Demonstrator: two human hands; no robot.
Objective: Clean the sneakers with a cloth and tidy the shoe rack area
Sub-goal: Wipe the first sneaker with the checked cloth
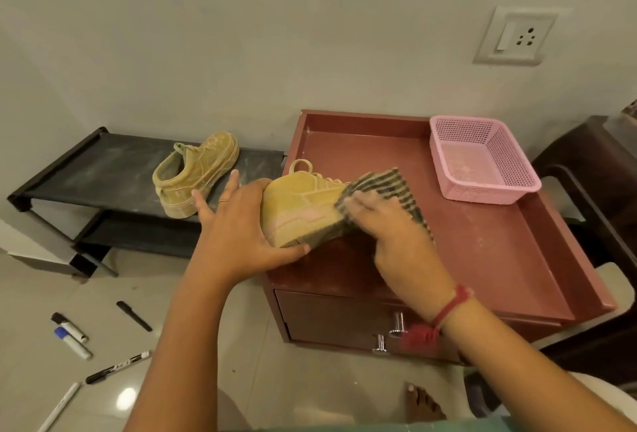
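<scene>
— Surfaces first: what's there?
— Maroon drawer cabinet (499, 242) against the wall, pink basket (482, 162) at its far right corner. My left hand (238, 235) grips the tan sneaker (300, 207) by the heel over the cabinet's front left. My right hand (396, 235) clutches a striped cloth (389, 187) against its side.
— Second sneaker (196, 173)?
— On the black shoe rack (86, 173), left; markers (69, 331) on the tiled floor.

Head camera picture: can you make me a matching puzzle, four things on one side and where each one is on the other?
Things:
1. pink basket
2. checked cloth
3. second sneaker
4. markers

Places:
A. on the floor
B. on the black shoe rack
C. under the right hand, against the held sneaker
D. on the maroon cabinet top

Pairs: 1-D, 2-C, 3-B, 4-A
</scene>
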